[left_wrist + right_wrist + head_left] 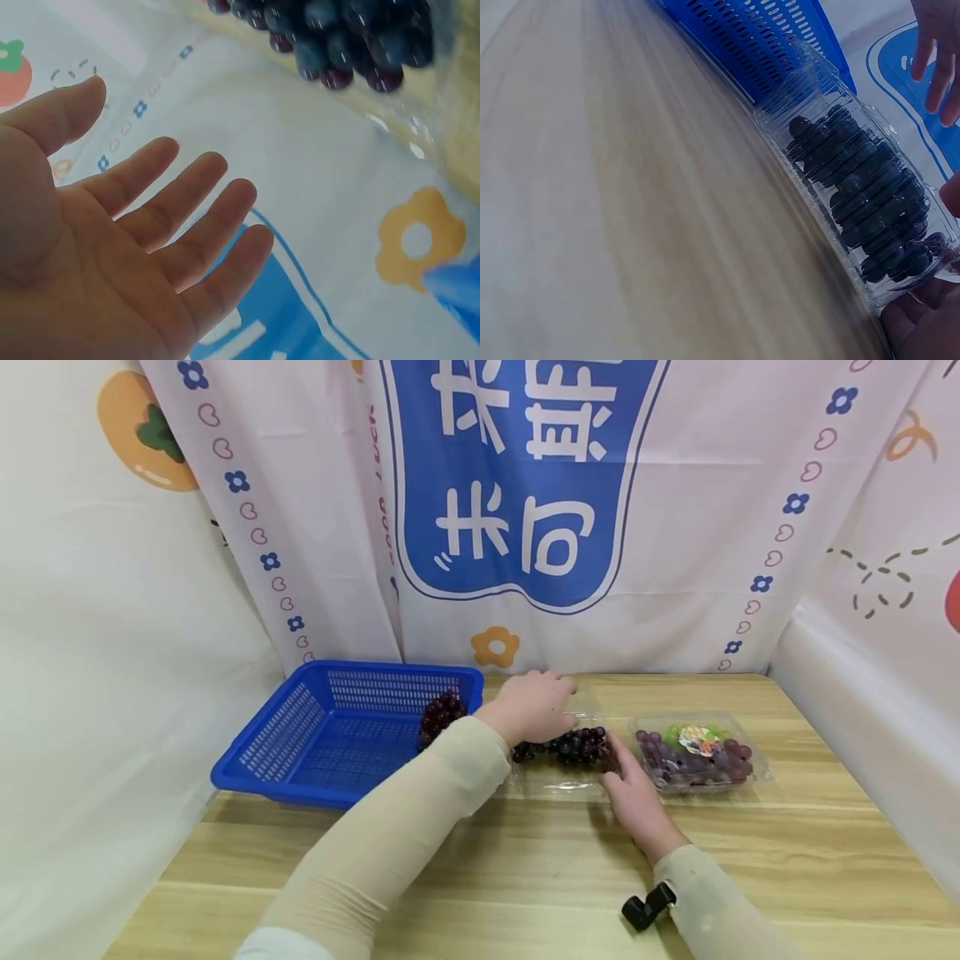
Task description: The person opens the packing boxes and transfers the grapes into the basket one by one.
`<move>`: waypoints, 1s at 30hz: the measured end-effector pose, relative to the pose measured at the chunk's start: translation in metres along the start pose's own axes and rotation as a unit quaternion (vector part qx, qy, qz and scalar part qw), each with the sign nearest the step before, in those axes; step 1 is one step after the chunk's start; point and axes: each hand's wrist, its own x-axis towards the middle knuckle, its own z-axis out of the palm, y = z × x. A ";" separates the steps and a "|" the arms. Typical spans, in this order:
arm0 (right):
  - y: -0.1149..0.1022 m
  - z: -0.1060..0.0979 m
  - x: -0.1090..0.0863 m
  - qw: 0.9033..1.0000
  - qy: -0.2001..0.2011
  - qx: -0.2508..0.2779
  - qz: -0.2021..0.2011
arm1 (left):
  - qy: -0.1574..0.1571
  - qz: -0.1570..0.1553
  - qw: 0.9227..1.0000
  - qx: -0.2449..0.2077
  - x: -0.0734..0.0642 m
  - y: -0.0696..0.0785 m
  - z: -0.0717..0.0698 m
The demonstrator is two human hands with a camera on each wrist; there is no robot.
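A clear plastic box (566, 787) holding a bunch of dark grapes (581, 746) sits on the table in the middle of the head view. Over its back left part hovers my left hand (532, 706), palm down; in the left wrist view its fingers (225, 214) are extended and spread, with nothing in them. At the box's right end, my right hand (637, 797) holds the corner between thumb and fingers. The right wrist view shows the box's ribbed side, the grapes behind it, and part of the right hand (930, 322) at its end.
A blue basket (300, 789) stands left of the box, with a bunch of dark red grapes (441, 717) at its right side. To the right lies another clear box (693, 756) of purple and green grapes with a label. A printed cloth (675, 610) hangs behind the table.
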 end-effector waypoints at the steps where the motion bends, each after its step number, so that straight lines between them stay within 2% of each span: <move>1: 0.001 0.000 0.000 1.000 -0.001 -0.001 0.001 | 0.002 0.002 1.000 -0.002 0.002 0.003 0.003; 7: 0.003 -0.001 0.000 1.000 -0.003 -0.004 0.001 | 0.009 0.015 1.000 -0.004 0.012 0.017 0.024; 14: 0.006 -0.001 0.001 1.000 -0.011 0.006 0.001 | 0.011 0.037 0.999 0.010 0.019 0.018 0.046; 24: 0.006 -0.001 0.003 1.000 -0.011 0.007 0.003 | -0.013 0.025 0.999 0.024 0.027 0.020 0.068; 30: 0.005 0.000 0.002 1.000 -0.013 0.012 0.011 | -0.012 0.019 1.000 0.022 0.031 0.021 0.078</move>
